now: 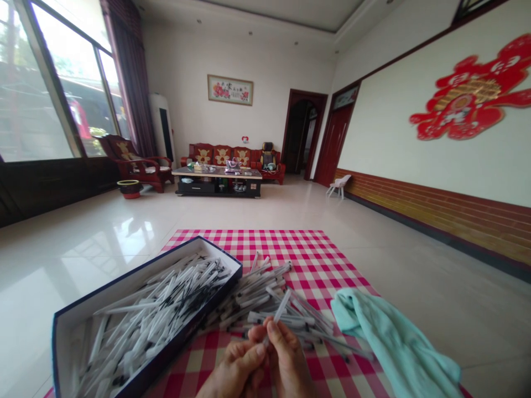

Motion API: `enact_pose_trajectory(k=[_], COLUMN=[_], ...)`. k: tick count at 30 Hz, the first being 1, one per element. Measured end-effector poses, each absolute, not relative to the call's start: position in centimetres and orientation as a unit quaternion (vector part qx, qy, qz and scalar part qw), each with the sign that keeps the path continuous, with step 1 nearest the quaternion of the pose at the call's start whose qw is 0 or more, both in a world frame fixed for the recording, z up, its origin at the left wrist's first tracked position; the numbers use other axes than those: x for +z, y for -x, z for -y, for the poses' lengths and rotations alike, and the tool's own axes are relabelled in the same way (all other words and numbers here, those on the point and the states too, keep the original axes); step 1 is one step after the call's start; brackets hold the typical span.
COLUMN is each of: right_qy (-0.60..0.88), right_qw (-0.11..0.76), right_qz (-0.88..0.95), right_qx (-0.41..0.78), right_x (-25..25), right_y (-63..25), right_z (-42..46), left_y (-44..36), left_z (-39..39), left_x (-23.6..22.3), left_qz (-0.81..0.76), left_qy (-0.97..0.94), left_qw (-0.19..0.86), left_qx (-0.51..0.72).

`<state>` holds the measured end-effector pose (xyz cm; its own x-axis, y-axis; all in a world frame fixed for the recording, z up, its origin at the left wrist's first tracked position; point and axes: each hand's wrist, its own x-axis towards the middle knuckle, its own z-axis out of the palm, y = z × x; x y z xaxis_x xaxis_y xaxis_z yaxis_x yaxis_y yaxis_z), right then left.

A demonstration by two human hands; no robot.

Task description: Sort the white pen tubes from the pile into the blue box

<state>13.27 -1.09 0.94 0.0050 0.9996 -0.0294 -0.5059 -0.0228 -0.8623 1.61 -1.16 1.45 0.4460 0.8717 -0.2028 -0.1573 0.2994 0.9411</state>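
Head view: your left hand and right hand pinch a white pen at 6 o'clock, fingers narrow for fine control; box at 9 o'clock and loose pens at 12 o'clock sit within reach on checked mat.

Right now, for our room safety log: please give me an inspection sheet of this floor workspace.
surface: red-and-white checked cloth on glossy white floor tiles
job's things: one slim white pen pinched by the left hand and right hand; loose pile of white pens on the cloth; dark-blue-edged white box heaped with more pens
clutter: crumpled turquoise cloth on the checked cloth's right side
grippers: none; two bare hands, both at the pen
cables: nothing seen
surroundings: red wooden sofa and low dark table far ahead; red wall decoration to the right
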Motion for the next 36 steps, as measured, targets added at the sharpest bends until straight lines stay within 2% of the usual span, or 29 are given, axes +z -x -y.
enact_pose_trajectory(k=[3, 5, 8, 10, 13, 15, 17, 19, 21, 25, 26, 28, 30, 32, 34, 36], right_qy=[0.385, 0.41, 0.434, 0.425, 0.395, 0.374, 0.353, 0.349, 0.365, 0.396, 0.401, 0.412, 0.422, 0.41, 0.367, 0.318], right_qw=[0.612, 0.603, 0.599, 0.611, 0.627, 0.631, 0.635, 0.639, 0.641, 0.64, 0.641, 0.638, 0.626, 0.634, 0.69, 0.73], right_qz=[0.357, 0.371, 0.376, 0.358, 0.321, 0.298, 0.28, 0.277, 0.284, 0.296, 0.301, 0.316, 0.328, 0.312, 0.258, 0.215], right_qx=[0.592, 0.575, 0.557, 0.563, 0.59, 0.611, 0.627, 0.627, 0.613, 0.588, 0.582, 0.569, 0.568, 0.577, 0.568, 0.565], right_x=[0.7, 0.7, 1.0, 1.3, 1.7, 1.9, 1.9, 2.0, 2.0, 1.9, 1.8, 1.5, 1.6, 2.3, 3.4, 4.5], right_y=[-13.5, -13.6, -13.5, -13.4, -12.9, -12.6, -12.4, -12.4, -12.6, -12.9, -12.9, -12.9, -13.2, -13.8, -14.7, -15.5], right_z=[0.9, 0.9, 1.1, 1.2, 1.5, 1.6, 1.6, 1.5, 1.4, 1.2, 1.2, 1.3, 1.3, 1.1, 0.6, 0.1], left_y=[-1.5, -1.5, -1.6, -1.6, -1.4, -1.2, -1.1, -1.0, -1.2, -1.5, -1.6, -1.7, -1.7, -1.5, -1.2, -1.1], left_z=[1.3, 1.4, 1.6, 1.5, 1.2, 1.0, 0.9, 1.0, 1.1, 1.6, 1.7, 1.8, 1.7, 1.7, 1.7, 1.8], left_x=[1.4, 1.5, 1.6, 1.6, 1.6, 1.6, 1.7, 1.9, 2.0, 1.6, 1.4, 1.0, 1.1, 1.5, 2.2, 2.9], left_qz=[-0.45, -0.471, -0.48, -0.47, -0.405, -0.348, -0.32, -0.327, -0.373, -0.457, -0.461, -0.467, -0.471, -0.445, -0.369, -0.297], left_qy=[-0.644, -0.695, -0.701, -0.674, -0.533, -0.412, -0.357, -0.396, -0.514, -0.727, -0.747, -0.754, -0.732, -0.669, -0.547, -0.431], left_qw=[0.477, 0.355, 0.298, 0.38, 0.649, 0.774, 0.816, 0.794, 0.688, 0.3, 0.234, 0.179, 0.237, 0.428, 0.647, 0.764], left_qx=[0.395, 0.41, 0.435, 0.424, 0.363, 0.331, 0.323, 0.325, 0.351, 0.416, 0.419, 0.425, 0.432, 0.414, 0.382, 0.377])
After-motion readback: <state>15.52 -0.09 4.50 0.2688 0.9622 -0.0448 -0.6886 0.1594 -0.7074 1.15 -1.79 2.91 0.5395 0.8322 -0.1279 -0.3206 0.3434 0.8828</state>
